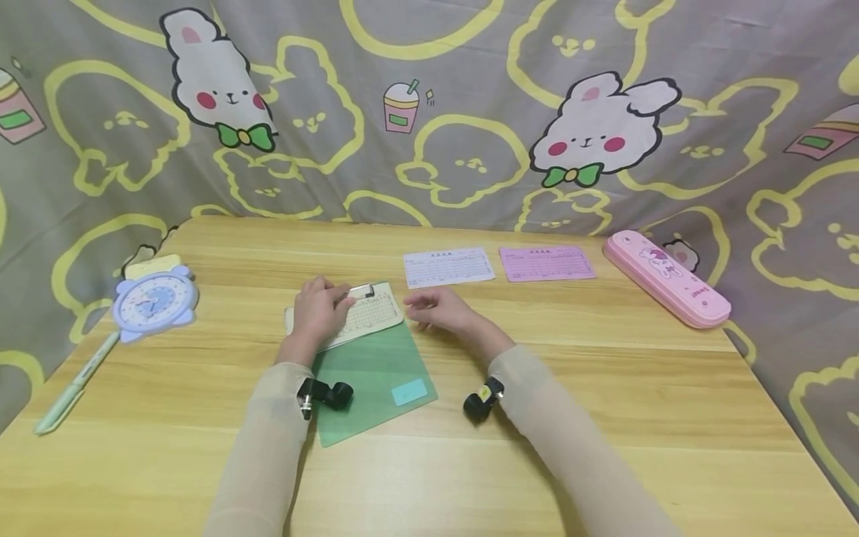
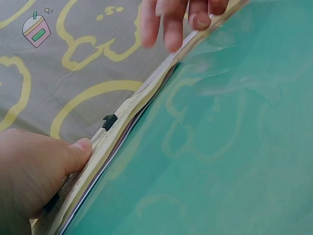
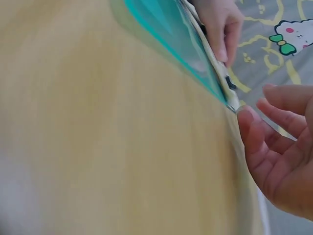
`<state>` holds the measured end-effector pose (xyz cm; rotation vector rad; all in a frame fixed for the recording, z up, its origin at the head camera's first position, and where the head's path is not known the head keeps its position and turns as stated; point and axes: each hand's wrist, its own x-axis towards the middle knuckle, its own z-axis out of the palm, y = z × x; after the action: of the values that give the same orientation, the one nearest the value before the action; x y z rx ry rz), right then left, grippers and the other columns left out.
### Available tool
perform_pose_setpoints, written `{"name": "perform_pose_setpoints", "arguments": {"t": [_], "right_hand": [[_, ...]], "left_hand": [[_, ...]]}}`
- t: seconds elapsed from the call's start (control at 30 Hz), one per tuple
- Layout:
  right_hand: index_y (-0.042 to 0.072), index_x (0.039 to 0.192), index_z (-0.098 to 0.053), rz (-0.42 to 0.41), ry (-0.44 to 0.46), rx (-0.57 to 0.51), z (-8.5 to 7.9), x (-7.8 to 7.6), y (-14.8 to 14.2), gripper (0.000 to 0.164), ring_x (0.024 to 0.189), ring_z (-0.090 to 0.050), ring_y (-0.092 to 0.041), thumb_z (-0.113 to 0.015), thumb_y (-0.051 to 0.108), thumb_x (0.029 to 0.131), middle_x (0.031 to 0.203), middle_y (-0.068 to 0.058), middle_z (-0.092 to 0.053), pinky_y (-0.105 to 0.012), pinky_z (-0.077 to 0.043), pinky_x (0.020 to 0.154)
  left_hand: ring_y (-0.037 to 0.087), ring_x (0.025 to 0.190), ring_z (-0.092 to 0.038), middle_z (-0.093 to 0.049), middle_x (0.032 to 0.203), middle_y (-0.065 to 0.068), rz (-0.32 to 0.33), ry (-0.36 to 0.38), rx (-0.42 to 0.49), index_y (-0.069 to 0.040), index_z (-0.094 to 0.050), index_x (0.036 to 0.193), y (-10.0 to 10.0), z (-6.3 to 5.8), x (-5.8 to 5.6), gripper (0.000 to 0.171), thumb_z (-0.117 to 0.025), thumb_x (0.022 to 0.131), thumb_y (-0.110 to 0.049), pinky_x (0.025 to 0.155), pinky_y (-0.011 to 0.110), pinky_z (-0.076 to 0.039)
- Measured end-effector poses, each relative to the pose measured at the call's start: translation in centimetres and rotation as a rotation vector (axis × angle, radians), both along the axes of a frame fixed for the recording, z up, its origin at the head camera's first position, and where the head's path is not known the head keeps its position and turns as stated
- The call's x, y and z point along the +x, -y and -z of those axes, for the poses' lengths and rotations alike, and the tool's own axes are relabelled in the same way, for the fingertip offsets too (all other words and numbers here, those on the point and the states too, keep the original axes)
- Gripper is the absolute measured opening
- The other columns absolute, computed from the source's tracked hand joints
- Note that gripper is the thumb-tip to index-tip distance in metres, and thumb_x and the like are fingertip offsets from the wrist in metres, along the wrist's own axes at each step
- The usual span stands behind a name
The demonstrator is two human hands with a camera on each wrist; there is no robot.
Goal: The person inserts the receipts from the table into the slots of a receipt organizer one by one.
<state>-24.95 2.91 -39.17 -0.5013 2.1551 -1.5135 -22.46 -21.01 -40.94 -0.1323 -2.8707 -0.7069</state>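
In the frame's middle, the left hand [image 1: 315,312] pinches a cream, grid-lined paper pad [image 1: 377,315] at the top of a flat green plastic folder [image 1: 376,380]. The right hand [image 1: 439,307], fingers loosely bent, holds nothing near the pad's right edge.

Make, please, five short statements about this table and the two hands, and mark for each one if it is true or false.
1. The purple sheet lies between the white sheet and the pink case. True.
2. The left hand is at the metal clip on the cream sheets. True.
3. The right hand holds the pen. False: the pen lies on the table, and the right hand is near the cream sheets.
4. The blue label is on the pink case. False: the blue label is on the green sheet.
5. The toy clock is near one end of the pen. True.
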Motion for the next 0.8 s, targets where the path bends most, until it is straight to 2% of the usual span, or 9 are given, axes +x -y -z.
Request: {"name": "perform_pose_setpoints", "arguments": {"t": [0.13, 0.23, 0.33, 0.47, 0.67, 0.8], "right_hand": [[-0.003, 0.113, -0.053, -0.003, -0.063, 0.001, -1.3, -0.4, -2.7, 0.034, 0.076, -0.054, -0.032, -0.058, 0.004, 0.08, 0.095, -0.016, -0.056, -0.038, -0.046, 0.062], [-0.006, 0.113, -0.051, 0.015, -0.148, 0.0, -2.1, -1.2, -4.8, 0.034, 0.084, -0.054, -0.034, -0.057, 0.002, 0.08, 0.102, -0.022, -0.055, -0.043, -0.045, 0.067], [-0.007, 0.114, -0.049, 0.057, -0.225, 0.015, -2.5, -2.1, -7.0, 0.036, 0.094, -0.052, -0.033, -0.058, 0.003, 0.08, 0.109, -0.024, -0.051, -0.043, -0.042, 0.077], [-0.004, 0.118, -0.047, 0.152, -0.299, 0.121, -3.2, -3.4, -10.0, 0.043, 0.105, -0.045, -0.031, -0.06, 0.01, 0.079, 0.117, -0.02, -0.048, -0.041, -0.033, 0.088], [-0.001, 0.126, -0.039, 0.298, -0.306, 0.246, -3.1, -5.6, -14.8, 0.053, 0.116, -0.032, -0.034, -0.059, 0.018, 0.081, 0.127, -0.02, -0.038, -0.044, -0.022, 0.094], [-0.001, 0.13, -0.033, 0.398, -0.269, 0.259, -2.1, -6.8, -17.9, 0.059, 0.118, -0.027, -0.037, -0.059, 0.018, 0.081, 0.13, -0.025, -0.031, -0.046, -0.016, 0.096]], "left_hand": [[0.026, 0.086, -0.035, -0.043, 0.093, 0.009, -0.002, 0.005, 0.013, -0.007, -0.054, 0.117, -0.1, 0.0, 0.1, 0.038, -0.051, 0.086, -0.03, 0.076, 0.04, -0.026], [0.026, 0.086, -0.035, -0.044, 0.093, 0.009, -0.007, 0.009, 0.017, -0.007, -0.054, 0.117, -0.1, -0.1, 0.1, 0.038, -0.051, 0.086, -0.03, 0.075, 0.04, -0.027], [0.026, 0.086, -0.035, -0.043, 0.094, 0.009, -0.012, 0.016, 0.017, -0.008, -0.054, 0.118, 0.0, -0.2, 0.1, 0.038, -0.051, 0.086, -0.03, 0.075, 0.04, -0.027], [0.026, 0.086, -0.035, -0.043, 0.095, 0.009, -0.014, 0.024, 0.012, -0.008, -0.053, 0.119, 0.0, -0.3, 0.1, 0.039, -0.051, 0.087, -0.03, 0.075, 0.04, -0.027], [0.026, 0.086, -0.035, -0.043, 0.095, 0.009, -0.016, 0.004, 0.021, -0.008, -0.054, 0.118, 0.1, -0.2, 0.1, 0.039, -0.051, 0.086, -0.03, 0.075, 0.04, -0.026], [0.025, 0.085, -0.035, -0.044, 0.093, 0.008, -0.017, -0.007, 0.029, -0.008, -0.055, 0.117, 0.0, 0.1, 0.0, 0.038, -0.052, 0.086, -0.031, 0.074, 0.039, -0.026]]}}
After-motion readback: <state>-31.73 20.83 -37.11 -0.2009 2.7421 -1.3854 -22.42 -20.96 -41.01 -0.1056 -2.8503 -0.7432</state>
